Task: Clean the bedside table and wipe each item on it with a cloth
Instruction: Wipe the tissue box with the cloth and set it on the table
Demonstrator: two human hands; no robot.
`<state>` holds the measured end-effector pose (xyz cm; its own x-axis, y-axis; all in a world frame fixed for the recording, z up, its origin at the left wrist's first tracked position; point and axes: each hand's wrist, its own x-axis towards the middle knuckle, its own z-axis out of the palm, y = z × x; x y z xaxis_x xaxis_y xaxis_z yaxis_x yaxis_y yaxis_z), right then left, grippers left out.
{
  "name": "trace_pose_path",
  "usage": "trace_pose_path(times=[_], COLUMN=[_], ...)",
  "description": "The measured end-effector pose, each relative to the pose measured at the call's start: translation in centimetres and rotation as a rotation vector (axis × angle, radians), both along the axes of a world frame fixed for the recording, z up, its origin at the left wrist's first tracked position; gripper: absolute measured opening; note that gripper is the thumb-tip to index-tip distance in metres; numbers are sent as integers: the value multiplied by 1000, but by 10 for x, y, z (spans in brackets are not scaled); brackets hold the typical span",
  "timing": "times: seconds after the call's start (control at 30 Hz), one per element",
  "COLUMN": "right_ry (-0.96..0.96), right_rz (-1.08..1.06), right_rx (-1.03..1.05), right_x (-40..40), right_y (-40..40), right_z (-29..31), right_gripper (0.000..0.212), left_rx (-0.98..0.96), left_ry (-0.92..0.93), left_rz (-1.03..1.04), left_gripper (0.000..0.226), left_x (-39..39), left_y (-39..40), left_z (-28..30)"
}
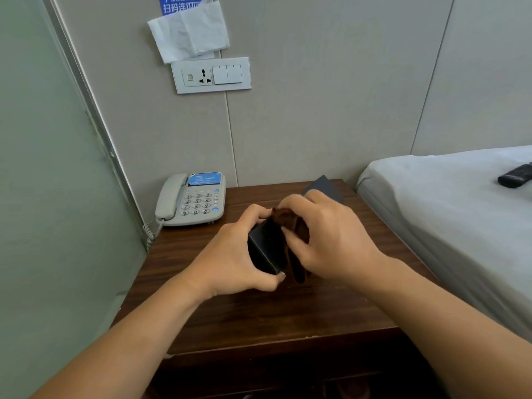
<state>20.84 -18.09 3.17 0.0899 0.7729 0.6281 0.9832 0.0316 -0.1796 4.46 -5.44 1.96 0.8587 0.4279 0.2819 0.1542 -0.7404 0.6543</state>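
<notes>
Both hands work above the bedside table point(259, 321): the left hand point(230, 260) grips a small black box point(263, 250), while the right hand point(331, 237) clutches a brown cloth point(290, 223) against it. Wiping this item seems underway. Next, probably set it down and take the telephone point(191, 200).

Hotel-type bedroom. Bed point(449, 197) standing beside wooden bedside table point(259, 318); corded desk phone point(191, 200) sitting on it; WiFi notice point(181, 4) hanging above wall socket panel point(211, 75).
</notes>
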Motion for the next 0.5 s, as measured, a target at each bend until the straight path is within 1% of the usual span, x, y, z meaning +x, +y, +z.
trace_pose_path(times=[0.1, 0.17, 0.23, 0.3, 0.37, 0.43, 0.5], right_ry=[-10, 0, 61, 123, 120, 80, 46], right_rz=[170, 185, 52, -123, -197, -128, 40], right_rx=[-82, -70, 2, 12, -3, -12, -49], right_x=[-16, -11, 6, 25, 29, 14, -8], right_y=[-19, -17, -4, 9, 12, 4, -11], right_z=[-6, -7, -7, -4, -4, -2, -2], right_gripper=[29, 29, 28, 27, 28, 28, 28], left_rx=[11, 16, 14, 19, 15, 15, 3], left_ry=[8, -12, -21, -14, -12, -23, -34], left_rz=[-11, -9, -1, 4, 9, 10, 18], left_gripper=[95, 95, 91, 89, 88, 89, 92], left_x=[1, 2, 1, 0, -1, 0, 0], left_y=[1, 3, 2, 1, 0, 2, 5], left_z=[-1, -2, -3, -3, -2, -3, -4])
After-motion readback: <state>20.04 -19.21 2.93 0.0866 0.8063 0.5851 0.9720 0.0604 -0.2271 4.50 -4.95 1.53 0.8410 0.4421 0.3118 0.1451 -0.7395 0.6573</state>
